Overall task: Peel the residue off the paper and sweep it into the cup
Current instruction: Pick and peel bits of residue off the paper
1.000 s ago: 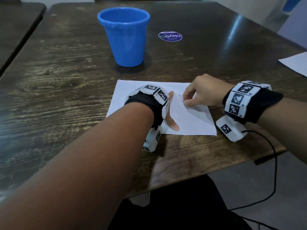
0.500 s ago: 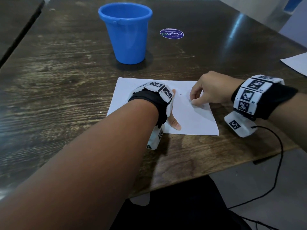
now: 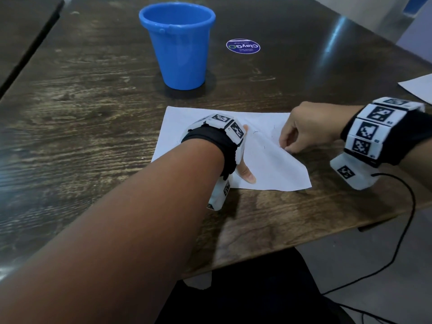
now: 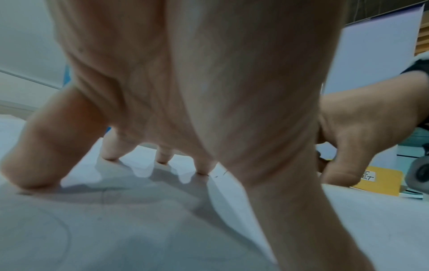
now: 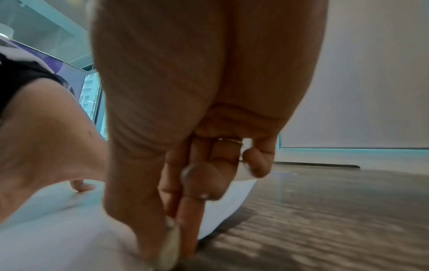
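A white sheet of paper (image 3: 268,164) is laid flat on the dark wooden table (image 3: 93,101), close to the near edge and a little right of the middle. The left hand (image 3: 240,160) is spread on the sheet with its fingers straight; in the left wrist view the fingertips (image 4: 204,168) are seen pressed down on the paper, with nothing held, so its grip is wide. The right hand (image 3: 306,129) is set at the sheet's right edge, fingers curled downward, and the edge of the paper is pinched between thumb and fingers (image 5: 188,229) (a thin ring is seen on one finger in the right wrist view). Beside that pinch the sheet is lifted slightly off the table, while its near right corner lies flat. A few small dark marks (image 3: 264,147) are scattered on the paper between the two hands; whether they are residue or pen strokes cannot be told. A blue cup (image 3: 178,43) is stood upright toward the far edge of the table, well apart from the paper, its inside not fully seen. A round dark sticker (image 3: 243,46) is stuck to the table just right of the cup. Another white sheet (image 3: 418,87) is partly seen at the right edge.
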